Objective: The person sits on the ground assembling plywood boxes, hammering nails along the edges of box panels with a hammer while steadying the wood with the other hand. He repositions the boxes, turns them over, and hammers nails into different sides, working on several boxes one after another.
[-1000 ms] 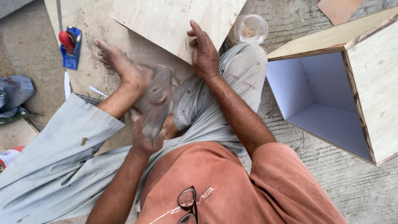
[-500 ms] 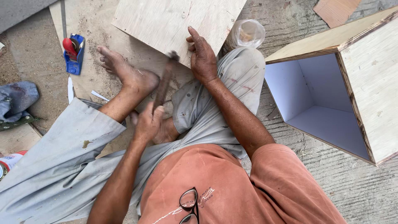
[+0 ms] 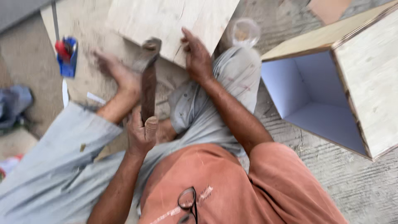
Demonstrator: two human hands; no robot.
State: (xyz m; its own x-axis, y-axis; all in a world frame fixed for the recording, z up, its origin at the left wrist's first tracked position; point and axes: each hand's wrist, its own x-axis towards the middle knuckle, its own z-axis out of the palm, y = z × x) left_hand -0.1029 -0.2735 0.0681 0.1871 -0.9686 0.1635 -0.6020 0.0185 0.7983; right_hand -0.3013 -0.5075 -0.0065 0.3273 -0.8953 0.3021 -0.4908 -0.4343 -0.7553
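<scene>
Two hands work low over the lap. Left hand (image 3: 141,132) is wrapped tight around the hammer (image 3: 148,79) handle, its head up by the wooden board (image 3: 166,20). Right hand (image 3: 197,58) reaches forward, fingers flat, pressing on the board's edge.

packages: blue flat pack with red item (image 3: 66,54), upper left on floor | labels: none | signs: none | screens: none

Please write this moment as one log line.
left hand: holds hammer, head at plywood panel edge | right hand: pressing panel | open box: beside, on floor
</scene>
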